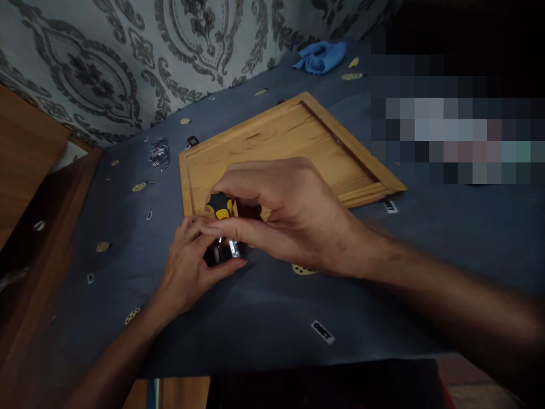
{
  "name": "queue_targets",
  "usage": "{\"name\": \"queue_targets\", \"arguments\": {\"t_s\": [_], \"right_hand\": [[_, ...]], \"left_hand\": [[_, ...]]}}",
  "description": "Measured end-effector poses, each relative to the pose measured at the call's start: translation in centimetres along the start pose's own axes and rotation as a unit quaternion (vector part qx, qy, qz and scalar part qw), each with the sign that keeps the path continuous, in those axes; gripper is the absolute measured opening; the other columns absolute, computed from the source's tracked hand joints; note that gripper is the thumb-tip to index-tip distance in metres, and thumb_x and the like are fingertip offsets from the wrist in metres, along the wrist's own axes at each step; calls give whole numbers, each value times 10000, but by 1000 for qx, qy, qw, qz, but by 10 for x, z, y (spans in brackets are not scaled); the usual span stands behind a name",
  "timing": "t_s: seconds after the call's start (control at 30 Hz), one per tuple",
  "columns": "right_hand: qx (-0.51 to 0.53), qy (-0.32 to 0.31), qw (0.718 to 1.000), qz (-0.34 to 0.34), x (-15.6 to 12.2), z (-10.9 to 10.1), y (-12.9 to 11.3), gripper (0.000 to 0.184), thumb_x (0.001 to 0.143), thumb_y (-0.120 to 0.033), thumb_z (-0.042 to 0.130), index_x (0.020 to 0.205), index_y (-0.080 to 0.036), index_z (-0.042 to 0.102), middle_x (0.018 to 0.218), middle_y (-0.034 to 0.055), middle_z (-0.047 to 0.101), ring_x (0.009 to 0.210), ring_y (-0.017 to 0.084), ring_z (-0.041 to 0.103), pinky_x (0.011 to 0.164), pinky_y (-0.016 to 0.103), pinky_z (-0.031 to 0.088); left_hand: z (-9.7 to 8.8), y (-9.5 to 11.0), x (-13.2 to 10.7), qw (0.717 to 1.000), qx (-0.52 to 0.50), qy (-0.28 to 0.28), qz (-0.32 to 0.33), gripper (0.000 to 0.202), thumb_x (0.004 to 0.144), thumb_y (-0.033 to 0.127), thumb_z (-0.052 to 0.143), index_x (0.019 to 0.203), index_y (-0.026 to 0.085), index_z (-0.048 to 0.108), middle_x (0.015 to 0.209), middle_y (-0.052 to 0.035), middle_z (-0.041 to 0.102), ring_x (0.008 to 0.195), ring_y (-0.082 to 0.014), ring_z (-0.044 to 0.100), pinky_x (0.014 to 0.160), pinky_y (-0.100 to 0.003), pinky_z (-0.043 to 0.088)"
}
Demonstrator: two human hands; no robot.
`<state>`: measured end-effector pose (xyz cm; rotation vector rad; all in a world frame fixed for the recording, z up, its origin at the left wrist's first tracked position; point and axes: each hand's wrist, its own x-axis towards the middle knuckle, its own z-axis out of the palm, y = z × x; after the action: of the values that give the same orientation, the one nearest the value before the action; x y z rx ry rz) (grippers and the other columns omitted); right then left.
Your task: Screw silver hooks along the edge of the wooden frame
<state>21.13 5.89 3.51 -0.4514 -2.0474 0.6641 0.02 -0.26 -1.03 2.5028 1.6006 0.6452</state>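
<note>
My right hand [293, 221] is closed around a screwdriver with a black and yellow handle [221, 205], seen end-on from above. Just below it, my left hand [191, 258] curls its fingers and thumb about a small shiny metal part [234, 249]. Fingers hide most of that part, so its exact kind does not show. The screwdriver's shaft is mostly covered, and I cannot tell whether its tip touches the metal. Behind both hands lies a framed wooden panel [272, 139], partly covered by my right hand.
Several small metal pieces [159, 153] lie in a pile at the left on the dark patterned cloth [272, 329]. A blue rag [321, 57] rests at the back. A wooden cabinet [29, 165] stands along the left edge. Part of the right side is blurred out.
</note>
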Motion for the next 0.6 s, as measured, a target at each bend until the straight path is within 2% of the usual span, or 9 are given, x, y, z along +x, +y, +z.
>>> {"name": "queue_targets", "arguments": {"t_s": [0.17, 0.27, 0.43, 0.6], "right_hand": [[0, -13, 1000, -7, 1, -3, 1, 218, 1018, -296, 572, 839, -181, 620, 681, -50, 576, 593, 94, 511, 621, 256, 412], [-3, -21, 1000, -3, 1, -3, 0, 226, 1012, -322, 580, 820, -206, 606, 663, -45, 563, 584, 106, 510, 605, 266, 407], [-43, 17, 998, -33, -1, 2, 1, 276, 1016, -294, 596, 771, -202, 509, 721, -53, 574, 624, 81, 507, 657, 236, 432], [-86, 48, 995, -21, -4, 10, 1, 250, 1026, -302, 580, 811, -186, 527, 765, -46, 597, 681, 85, 544, 672, 233, 443]], "left_hand": [[-1, 1, 1, 1000, 0, -8, -8, 322, 836, 504, 783, 1016, 241, 735, 1050, -59, 727, 1015, -303, 641, 879, -460, 549], [-1, 1, 2, 1000, -3, -11, -16, 338, 824, 529, 786, 971, 229, 738, 1025, -62, 723, 989, -304, 641, 859, -458, 550], [0, 1, 1, 1000, -1, -14, -18, 362, 833, 537, 776, 1008, 221, 742, 1062, -71, 721, 1034, -315, 640, 905, -476, 539], [0, 0, 0, 1000, 1, -2, 8, 398, 849, 529, 769, 1096, 219, 728, 1058, -68, 728, 1013, -304, 636, 888, -458, 542]]}}
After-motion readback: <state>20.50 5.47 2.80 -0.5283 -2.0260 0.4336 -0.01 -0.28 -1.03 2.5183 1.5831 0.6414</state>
